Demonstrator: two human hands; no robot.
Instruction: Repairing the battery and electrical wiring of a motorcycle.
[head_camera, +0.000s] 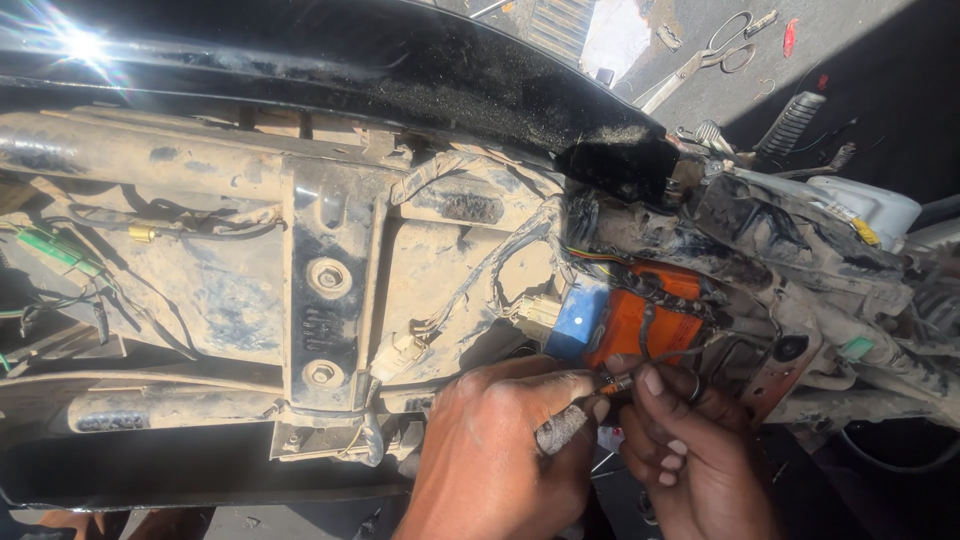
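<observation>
Two hands worked at the wiring under a dusty frame.

The left hand gripped a grey-handled tool, its tip meeting a small connector pinched by the right hand, just below an orange box and blue block. Scissors lay on the ground beyond.

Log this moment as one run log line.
left hand: holds tool | right hand: pinches wire end | near: orange box, blue part, dusty frame
</observation>
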